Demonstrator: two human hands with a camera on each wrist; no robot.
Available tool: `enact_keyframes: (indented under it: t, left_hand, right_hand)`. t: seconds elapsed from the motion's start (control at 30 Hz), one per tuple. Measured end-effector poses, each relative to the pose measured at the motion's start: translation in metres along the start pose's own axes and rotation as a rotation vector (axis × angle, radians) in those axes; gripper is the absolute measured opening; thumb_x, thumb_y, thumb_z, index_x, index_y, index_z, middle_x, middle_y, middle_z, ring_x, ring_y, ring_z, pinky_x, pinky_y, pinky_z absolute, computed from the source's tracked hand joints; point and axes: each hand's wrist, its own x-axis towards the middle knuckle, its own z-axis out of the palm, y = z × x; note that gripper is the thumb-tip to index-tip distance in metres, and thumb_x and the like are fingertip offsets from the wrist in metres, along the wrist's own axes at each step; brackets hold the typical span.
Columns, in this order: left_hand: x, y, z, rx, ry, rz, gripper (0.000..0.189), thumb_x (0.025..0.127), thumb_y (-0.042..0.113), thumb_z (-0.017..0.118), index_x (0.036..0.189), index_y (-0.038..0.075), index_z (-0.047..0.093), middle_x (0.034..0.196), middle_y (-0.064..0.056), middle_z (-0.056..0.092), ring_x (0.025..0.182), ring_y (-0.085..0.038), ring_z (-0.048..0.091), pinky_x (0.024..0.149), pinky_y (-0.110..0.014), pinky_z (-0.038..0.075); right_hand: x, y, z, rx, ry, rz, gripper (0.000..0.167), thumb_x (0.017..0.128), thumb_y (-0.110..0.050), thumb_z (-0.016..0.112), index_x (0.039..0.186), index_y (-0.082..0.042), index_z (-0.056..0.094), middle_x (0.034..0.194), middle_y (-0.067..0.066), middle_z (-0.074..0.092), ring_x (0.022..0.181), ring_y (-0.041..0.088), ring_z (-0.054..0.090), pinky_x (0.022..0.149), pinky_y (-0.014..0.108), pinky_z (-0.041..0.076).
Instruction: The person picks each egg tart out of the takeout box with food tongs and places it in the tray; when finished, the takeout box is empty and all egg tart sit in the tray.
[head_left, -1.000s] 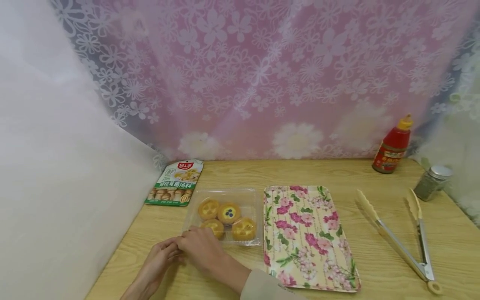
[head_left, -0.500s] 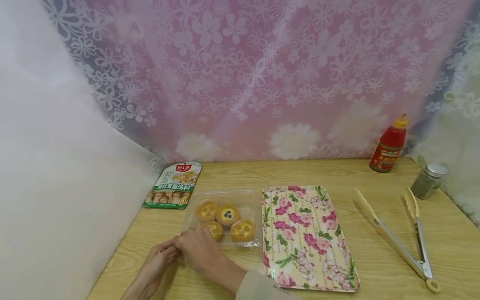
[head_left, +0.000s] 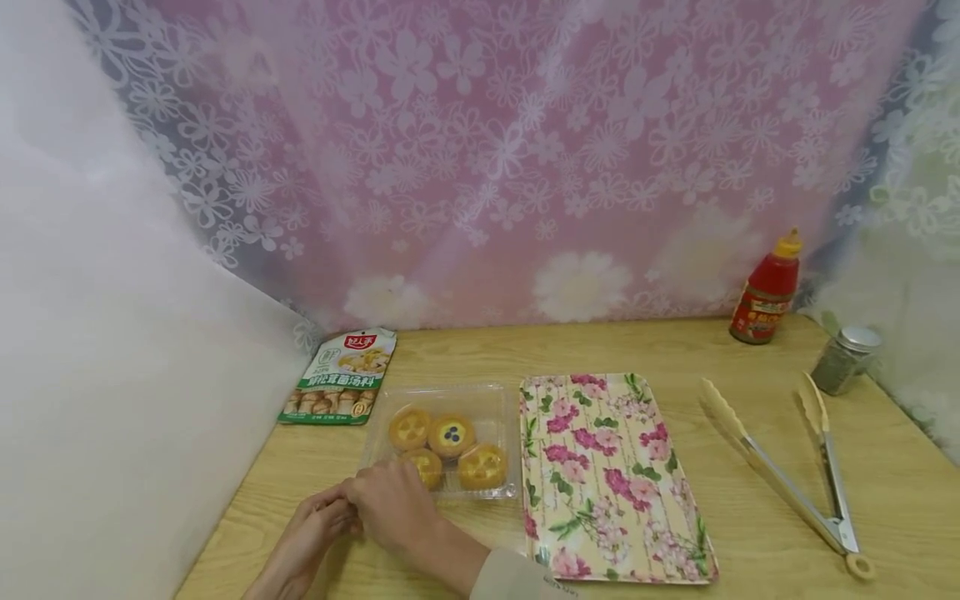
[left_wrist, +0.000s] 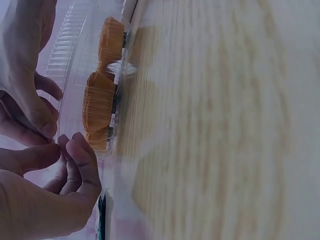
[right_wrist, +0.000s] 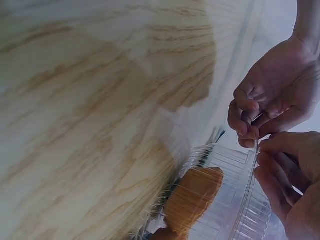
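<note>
A clear plastic clamshell box (head_left: 491,408) lies on the table with several round tarts (head_left: 452,435) inside, one dotted with dark berries. Both hands meet at its near left corner. With thumb and fingertips my left hand (head_left: 303,533) pinches the box's edge there; the left wrist view shows the thumb and curled fingers of the left hand (left_wrist: 55,205) at the rim. Right beside it, my right hand (head_left: 397,512) pinches the same edge, its back covering part of the nearest tart in the head view. The box's ribbed side (right_wrist: 255,220) shows by the right fingers.
A floral tray (head_left: 600,475) lies just right of the box. Farther right are spread tongs (head_left: 802,492), a spice jar (head_left: 847,360) and a red sauce bottle (head_left: 767,292). A green and white food pouch (head_left: 341,379) lies behind left, near a white side wall (head_left: 135,333).
The head view has shifted slightly, so the things on the table appear a little farther left and lower. Both hands stay at the same corner of the box with almost no movement.
</note>
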Motion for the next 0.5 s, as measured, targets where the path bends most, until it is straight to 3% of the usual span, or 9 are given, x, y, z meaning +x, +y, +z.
enact_keyframes:
  t: [0.2, 0.43, 0.5]
  left_hand:
    - [-0.0023, 0.0045, 0.0014, -0.001, 0.023, 0.006, 0.021, 0.107, 0.016, 0.055, 0.115, 0.004, 0.071, 0.098, 0.001, 0.070, 0.090, -0.018, 0.064, 0.087, -0.037, 0.054]
    - [-0.0043, 0.0073, 0.0040, 0.038, 0.069, 0.000, 0.027, 0.106, 0.018, 0.059, 0.121, -0.001, 0.071, 0.102, -0.001, 0.073, 0.095, -0.020, 0.067, 0.084, -0.037, 0.057]
    - [-0.0050, 0.0080, 0.0038, 0.047, 0.077, -0.006, 0.028, 0.106, 0.020, 0.059, 0.122, 0.000, 0.070, 0.104, -0.001, 0.074, 0.096, -0.020, 0.069, 0.084, -0.037, 0.057]
  right_hand:
    - [0.0016, -0.0010, -0.0009, -0.009, -0.006, 0.005, 0.012, 0.090, -0.022, 0.082, 0.094, -0.033, 0.084, 0.061, -0.014, 0.061, 0.049, 0.001, 0.036, 0.044, 0.018, 0.028]
    - [-0.0031, -0.0018, -0.0039, -0.068, -0.036, -0.001, 0.013, 0.086, -0.033, 0.085, 0.099, -0.035, 0.083, 0.065, -0.015, 0.062, 0.054, 0.003, 0.045, 0.043, 0.021, 0.028]
    - [-0.0046, -0.0018, -0.0050, -0.069, -0.023, -0.009, 0.005, 0.087, -0.032, 0.084, 0.091, -0.033, 0.082, 0.064, -0.014, 0.062, 0.053, 0.003, 0.044, 0.043, 0.020, 0.026]
